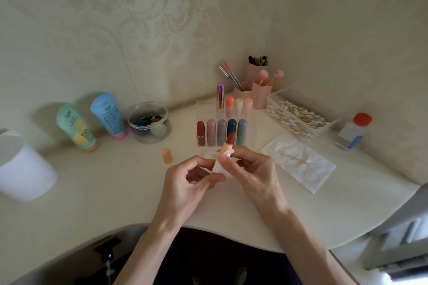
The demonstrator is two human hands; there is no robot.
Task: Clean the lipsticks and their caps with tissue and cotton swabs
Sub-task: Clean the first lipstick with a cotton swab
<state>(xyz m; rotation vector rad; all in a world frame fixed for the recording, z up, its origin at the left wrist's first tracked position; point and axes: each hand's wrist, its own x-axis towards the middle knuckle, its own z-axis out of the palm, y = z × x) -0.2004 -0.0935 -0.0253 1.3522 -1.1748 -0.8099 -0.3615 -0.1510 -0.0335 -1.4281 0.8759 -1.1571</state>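
Note:
An open lipstick (pixel 228 143) with a peach case and a red-brown bullet stands upright in front of me. My right hand (pixel 252 172) grips its case, and a white tissue (pixel 220 166) is wrapped around the lower part. My left hand (pixel 192 180) pinches the tissue's lower left edge. The peach cap (pixel 166 155) lies on the table to the left of my hands. A clear organiser (pixel 251 133) behind my hands holds several capped lipsticks. A used cotton swab (pixel 297 159) lies on a spread tissue (pixel 312 173) to the right.
A clear tray of cotton swabs (pixel 298 118) and a red-capped bottle (pixel 353 131) stand at the right. Pink brush holders (pixel 260 97) sit at the back. Two tubes (pixel 76 128), a round jar (pixel 149 124) and a white bin (pixel 22 169) are on the left.

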